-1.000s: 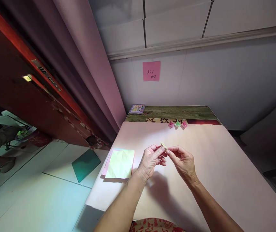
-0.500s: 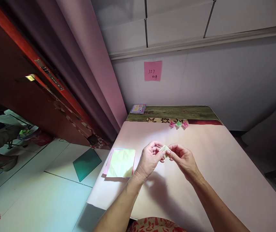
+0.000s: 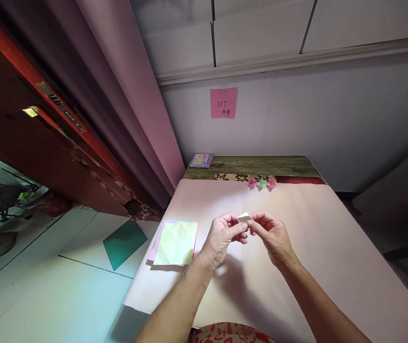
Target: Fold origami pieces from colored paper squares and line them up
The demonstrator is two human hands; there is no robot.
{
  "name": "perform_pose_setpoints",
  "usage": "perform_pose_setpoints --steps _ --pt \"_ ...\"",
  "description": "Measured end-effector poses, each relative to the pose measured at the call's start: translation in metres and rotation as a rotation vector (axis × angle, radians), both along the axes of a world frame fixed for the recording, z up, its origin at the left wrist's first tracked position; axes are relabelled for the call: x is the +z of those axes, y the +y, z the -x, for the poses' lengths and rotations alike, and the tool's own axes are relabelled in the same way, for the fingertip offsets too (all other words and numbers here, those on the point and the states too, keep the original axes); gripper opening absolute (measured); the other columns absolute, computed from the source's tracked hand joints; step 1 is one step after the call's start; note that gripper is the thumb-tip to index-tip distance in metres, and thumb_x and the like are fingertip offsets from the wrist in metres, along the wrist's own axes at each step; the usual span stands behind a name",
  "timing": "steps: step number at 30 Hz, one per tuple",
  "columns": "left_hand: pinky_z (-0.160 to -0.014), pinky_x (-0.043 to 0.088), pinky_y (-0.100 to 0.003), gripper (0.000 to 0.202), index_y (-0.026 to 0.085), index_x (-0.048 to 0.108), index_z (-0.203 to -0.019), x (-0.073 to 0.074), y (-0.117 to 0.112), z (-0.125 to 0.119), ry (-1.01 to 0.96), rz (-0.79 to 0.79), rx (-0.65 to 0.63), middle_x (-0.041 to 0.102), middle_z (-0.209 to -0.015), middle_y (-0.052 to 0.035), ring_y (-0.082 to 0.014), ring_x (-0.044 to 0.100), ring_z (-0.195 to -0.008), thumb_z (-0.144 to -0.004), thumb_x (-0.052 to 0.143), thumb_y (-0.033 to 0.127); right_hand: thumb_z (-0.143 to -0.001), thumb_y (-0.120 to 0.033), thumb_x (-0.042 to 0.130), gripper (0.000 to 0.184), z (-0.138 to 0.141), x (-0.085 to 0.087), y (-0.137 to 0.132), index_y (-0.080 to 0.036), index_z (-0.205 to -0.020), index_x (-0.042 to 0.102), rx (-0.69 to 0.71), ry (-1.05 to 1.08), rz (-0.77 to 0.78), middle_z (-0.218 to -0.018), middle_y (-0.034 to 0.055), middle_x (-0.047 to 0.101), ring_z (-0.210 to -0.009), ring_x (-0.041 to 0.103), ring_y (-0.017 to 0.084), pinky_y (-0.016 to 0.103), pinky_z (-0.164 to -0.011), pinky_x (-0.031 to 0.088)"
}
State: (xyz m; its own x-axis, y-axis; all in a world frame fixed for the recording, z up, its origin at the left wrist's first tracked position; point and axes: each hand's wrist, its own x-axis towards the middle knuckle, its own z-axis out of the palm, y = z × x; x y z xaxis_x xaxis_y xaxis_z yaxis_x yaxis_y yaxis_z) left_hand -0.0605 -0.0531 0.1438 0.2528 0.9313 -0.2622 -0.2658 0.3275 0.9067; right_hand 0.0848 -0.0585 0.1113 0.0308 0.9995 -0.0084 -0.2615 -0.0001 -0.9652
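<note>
Small folded paper piece (image 3: pixel 244 217), pale yellow-green, held above the pink-covered counter (image 3: pixel 332 257). Its visible part rose to a low point at the top, with a lighter upper area and a duller one beneath. The left hand (image 3: pixel 226 233) grasped its left side between thumb and fingers; the right hand (image 3: pixel 269 232) pinched its right side likewise. The thumbs covered the lower part, so the full outline and the reverse could not be made out, and the layers were too small to count. Beyond the hands, three folded ornaments (image 3: pixel 261 183), pink, green and pink, formed a row; their finer folds were indistinct. To the left lay a stack of paper sheets (image 3: pixel 176 243), the lower ones largely hidden under a yellow-green square. The patterned clothing (image 3: pixel 230 333) and both forearms were cut off at the lower edge.
</note>
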Motion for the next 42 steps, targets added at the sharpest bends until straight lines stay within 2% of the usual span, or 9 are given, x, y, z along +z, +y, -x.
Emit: perform_pose_setpoints --steps 8,12,16,20,23,30,35,39,42 --pt "-0.052 0.055 -0.027 0.034 0.01 0.064 -0.077 0.005 0.001 0.003 0.065 0.018 0.007 0.069 -0.068 -0.0058 -0.0125 0.061 -0.051 -0.063 0.082 0.036 -0.082 -0.038 0.07 0.024 -0.002 0.002 0.0 -0.021 -0.099 0.073 0.066 -0.12 -0.149 -0.087 0.0065 0.073 -0.069 0.061 0.016 0.031 -0.063 0.053" --pt "-0.053 0.056 -0.028 0.034 0.011 0.063 -0.075 0.007 -0.001 0.002 0.057 0.036 0.048 0.068 -0.065 -0.006 -0.0145 0.063 -0.051 -0.062 0.082 0.036 -0.087 -0.03 0.065 0.017 -0.007 -0.001 0.0 -0.025 -0.099 0.076 0.097 -0.257 -0.356 -0.086 0.006 0.071 -0.079 0.065 0.019 0.033 -0.069 0.054" --pt "-0.058 0.057 -0.031 0.037 0.011 0.062 -0.076 0.008 -0.004 0.002 -0.011 0.039 0.052 0.068 -0.063 -0.0056 -0.0161 0.065 -0.054 -0.063 0.083 0.038 -0.089 -0.019 0.059 0.029 -0.014 0.003 -0.002 -0.03 -0.11 0.075 0.083 -0.485 -0.59 -0.085 0.0051 0.068 -0.076 0.065 0.018 0.03 -0.065 0.052" --pt "-0.069 0.059 -0.034 0.036 0.009 0.065 -0.084 0.009 -0.007 0.006 -0.051 -0.004 -0.033 0.071 -0.072 -0.0084 -0.0189 0.069 -0.065 -0.065 0.084 0.033 -0.088 -0.014 0.056 0.039 -0.023 0.006 -0.002 -0.034 -0.118 0.072 0.091 -0.658 -0.703 -0.094 0.0049 0.069 -0.077 0.066 0.017 0.029 -0.066 0.053" --pt "-0.075 0.059 -0.035 0.037 0.009 0.067 -0.089 0.009 -0.009 0.009 -0.093 -0.02 -0.078 0.072 -0.08 -0.0103 -0.0204 0.071 -0.074 -0.067 0.084 0.032 -0.088 -0.014 0.054 0.04 -0.027 0.005 -0.001 -0.034 -0.118 0.071 0.104 -0.686 -0.705 -0.102 0.0054 0.069 -0.083 0.066 0.018 0.03 -0.071 0.054" --pt "-0.066 0.059 -0.033 0.042 0.008 0.069 -0.088 0.006 -0.01 0.006 -0.038 -0.002 -0.015 0.071 -0.072 -0.009 -0.0182 0.069 -0.063 -0.066 0.085 0.04 -0.093 -0.032 0.056 0.025 -0.023 0.008 -0.002 -0.027 -0.107 0.076 0.129 -0.467 -0.518 -0.115 0.0101 0.065 -0.105 0.063 0.023 0.038 -0.088 0.053" --pt "-0.067 0.058 -0.032 0.04 0.01 0.07 -0.083 0.013 -0.012 0.003 0.093 -0.109 0.015 0.069 -0.068 -0.0063 -0.0177 0.068 -0.062 -0.068 0.082 0.045 -0.085 -0.038 0.07 0.028 -0.015 0.0 -0.004 -0.028 -0.111 0.074 -0.052 -0.523 -0.441 -0.098 0.0077 0.07 -0.088 0.065 0.021 0.036 -0.077 0.056" --pt "-0.068 0.058 -0.032 0.038 0.011 0.066 -0.085 0.011 -0.014 -0.001 0.109 -0.169 0.061 0.071 -0.072 -0.0068 -0.0172 0.068 -0.064 -0.072 0.078 0.044 -0.087 -0.038 0.068 0.024 -0.012 -0.003 -0.005 -0.028 -0.107 0.076 -0.084 -0.539 -0.452 -0.097 0.0069 0.071 -0.083 0.066 0.02 0.034 -0.075 0.055" --pt "-0.066 0.059 -0.033 0.041 0.015 0.057 -0.095 0.006 -0.014 -0.003 0.108 -0.187 0.112 0.071 -0.071 -0.0041 -0.0166 0.068 -0.06 -0.073 0.078 0.042 -0.086 -0.038 0.069 0.02 -0.013 -0.001 -0.004 -0.027 -0.101 0.077 -0.082 -0.515 -0.444 -0.093 0.0066 0.072 -0.084 0.067 0.02 0.034 -0.075 0.054"
